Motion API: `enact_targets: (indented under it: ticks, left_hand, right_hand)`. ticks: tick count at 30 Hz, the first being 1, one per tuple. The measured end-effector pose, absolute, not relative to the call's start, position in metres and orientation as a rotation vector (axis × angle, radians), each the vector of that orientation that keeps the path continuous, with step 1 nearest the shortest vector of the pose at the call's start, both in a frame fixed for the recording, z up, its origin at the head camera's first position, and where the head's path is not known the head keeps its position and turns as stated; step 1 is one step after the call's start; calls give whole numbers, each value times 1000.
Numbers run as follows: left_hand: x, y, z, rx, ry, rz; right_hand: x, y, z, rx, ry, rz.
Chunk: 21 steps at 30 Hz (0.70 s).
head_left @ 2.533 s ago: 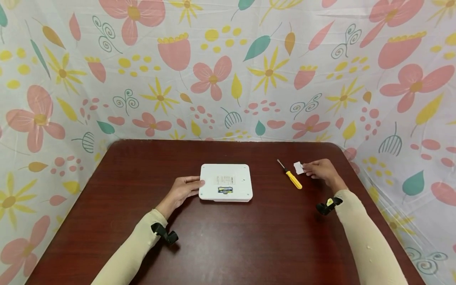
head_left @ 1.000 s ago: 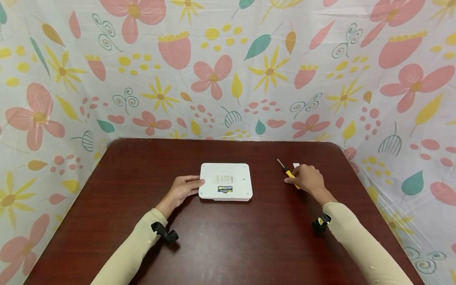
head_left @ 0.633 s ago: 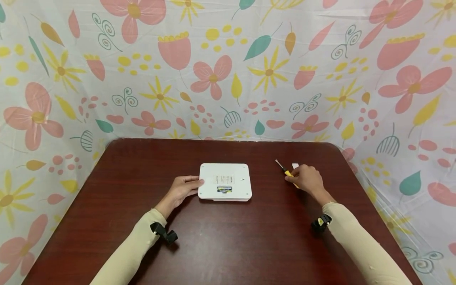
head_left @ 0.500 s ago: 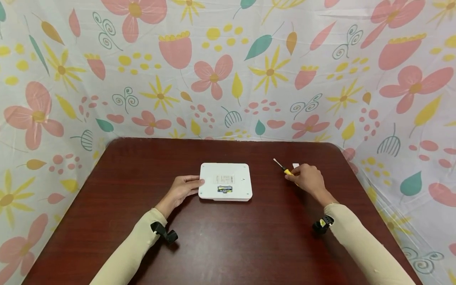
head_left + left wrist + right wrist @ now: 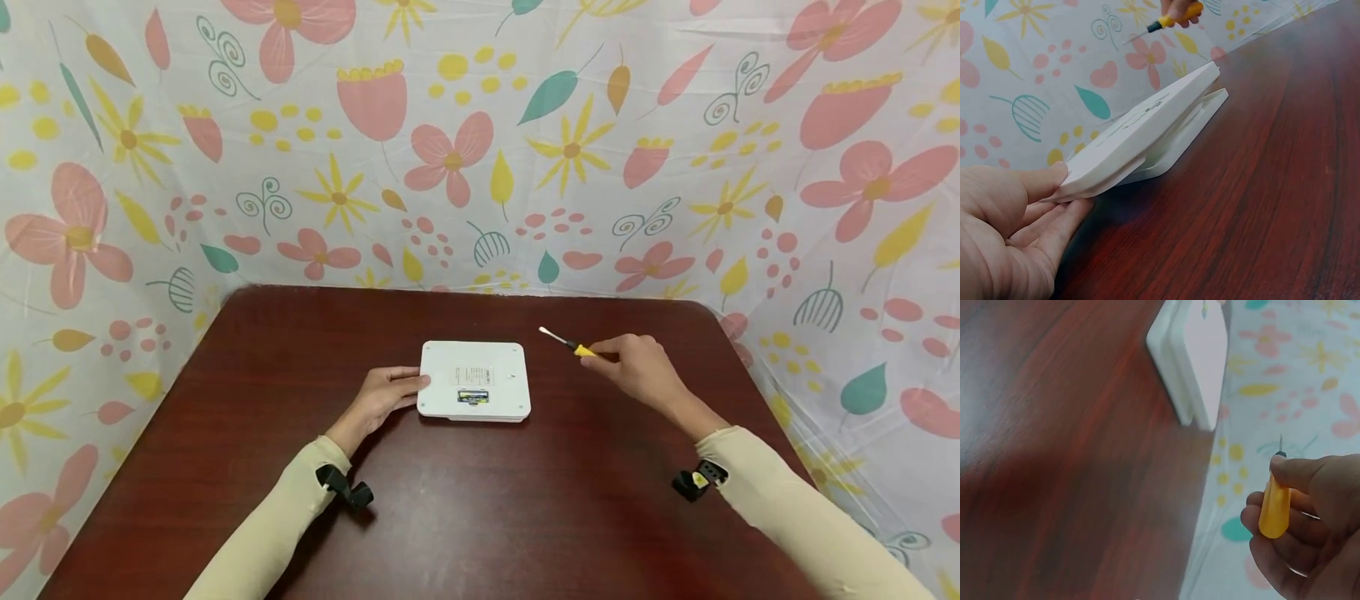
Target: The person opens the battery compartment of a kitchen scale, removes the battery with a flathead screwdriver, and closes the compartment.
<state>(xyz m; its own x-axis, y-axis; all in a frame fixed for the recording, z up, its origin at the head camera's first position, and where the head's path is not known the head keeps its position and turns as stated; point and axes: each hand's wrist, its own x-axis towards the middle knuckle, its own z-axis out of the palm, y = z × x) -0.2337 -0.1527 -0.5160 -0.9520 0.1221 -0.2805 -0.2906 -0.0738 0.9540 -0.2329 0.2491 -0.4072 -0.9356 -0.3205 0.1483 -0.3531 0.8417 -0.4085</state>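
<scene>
A white flat device that looks like a kitchen scale (image 5: 491,354) lies underside up on the table, with a label, small corner feet and an uncovered battery slot (image 5: 473,397) with batteries inside. My left hand (image 5: 381,398) pinches its left edge, thumb on top and fingers underneath, as the left wrist view shows. A screwdriver (image 5: 583,350) with a yellow handle and thin metal shaft is gripped in my right hand (image 5: 641,369), off the table, its tip pointing left toward the scale. In the right wrist view, thumb and curled fingers hold the handle (image 5: 1274,509).
The dark red-brown wooden table (image 5: 480,517) reaches back to a flower-printed curtain (image 5: 450,225), which also hangs along both sides. Black wrist straps with cameras sit on both forearms. The small white piece seen earlier near the right hand is hidden now.
My right hand let go of the small white piece, took hold of the screwdriver, lifted it and moved it left toward the scale. The left hand and the scale stayed in place.
</scene>
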Motion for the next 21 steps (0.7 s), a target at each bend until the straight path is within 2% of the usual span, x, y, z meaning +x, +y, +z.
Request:
enact_targets:
  ticks: [6,14,21]
  left_hand:
    - [-234,-153,-516,-184,1921,2109]
    - [-236,-152,-516,-179,1921,2090]
    - [-235,-154,-515,-157,1934,2077]
  right_hand:
    - [-224,227,-393,788,-2962,644]
    - [-219,205,-393,1136,-2819,453]
    - [-223,187,-393,1277,-2729,265]
